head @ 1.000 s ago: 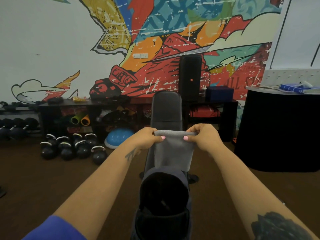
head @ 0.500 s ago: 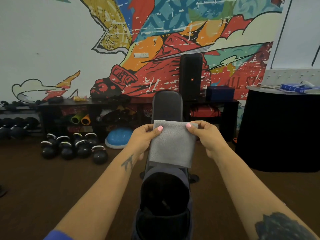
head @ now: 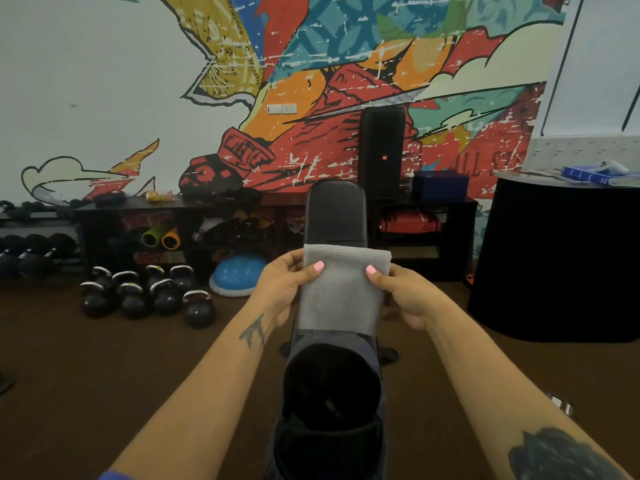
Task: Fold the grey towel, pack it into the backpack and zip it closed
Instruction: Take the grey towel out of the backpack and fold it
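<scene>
The grey towel (head: 341,292) is folded into a narrow rectangle and held up in front of me, its lower edge hanging just above the backpack. My left hand (head: 282,289) pinches its left side with the thumb on the front. My right hand (head: 405,294) grips the right side the same way. The dark backpack (head: 330,403) stands on a black padded bench (head: 335,213) directly below, with its top opening wide and its dark inside showing.
Several kettlebells (head: 145,296) and a blue balance dome (head: 237,275) sit on the brown floor at left. A low black shelf (head: 114,216) with gear and a tall black speaker (head: 382,150) line the mural wall. A black draped table (head: 557,261) stands at right.
Both hands have tilted the towel from edge-on to facing me and brought it slightly closer, its lower edge now just above the open backpack.
</scene>
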`<act>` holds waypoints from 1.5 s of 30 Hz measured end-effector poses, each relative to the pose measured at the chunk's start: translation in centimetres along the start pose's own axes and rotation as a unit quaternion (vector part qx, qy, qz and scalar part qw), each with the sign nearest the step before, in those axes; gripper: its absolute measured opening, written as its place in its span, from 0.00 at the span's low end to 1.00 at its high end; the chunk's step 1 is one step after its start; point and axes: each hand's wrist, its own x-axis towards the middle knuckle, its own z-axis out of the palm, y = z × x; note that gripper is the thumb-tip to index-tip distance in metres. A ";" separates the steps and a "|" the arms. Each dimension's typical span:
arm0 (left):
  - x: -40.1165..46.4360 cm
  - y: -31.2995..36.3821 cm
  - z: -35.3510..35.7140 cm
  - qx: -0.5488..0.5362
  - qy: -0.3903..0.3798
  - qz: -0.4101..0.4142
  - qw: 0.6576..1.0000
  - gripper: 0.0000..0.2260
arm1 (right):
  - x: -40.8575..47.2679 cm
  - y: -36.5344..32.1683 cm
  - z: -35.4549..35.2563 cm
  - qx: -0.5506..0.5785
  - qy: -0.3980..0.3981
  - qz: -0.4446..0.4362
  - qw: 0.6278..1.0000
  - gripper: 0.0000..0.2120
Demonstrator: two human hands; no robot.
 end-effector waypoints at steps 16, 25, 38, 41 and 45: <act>-0.4 -1.2 -0.9 0.038 -0.028 -0.082 0.996 0.19 | -0.5 -0.1 1.1 -0.118 -0.074 0.026 0.990 0.09; -0.1 -3.0 -2.2 -0.002 -0.027 -0.098 0.995 0.25 | -0.4 0.6 2.1 -0.036 -0.031 0.027 0.999 0.13; -2.4 -8.2 -1.6 -0.102 -0.060 -0.276 0.954 0.30 | -0.2 5.6 8.8 -0.476 0.067 -0.089 0.873 0.10; -1.2 -8.9 -2.9 -0.138 -0.016 -0.300 0.944 0.27 | -0.2 6.2 9.3 -0.404 -0.009 -0.041 0.914 0.14; -0.3 -10.4 -5.2 -0.158 0.046 -0.284 0.944 0.20 | -0.1 6.9 8.9 -0.145 0.017 -0.001 0.989 0.12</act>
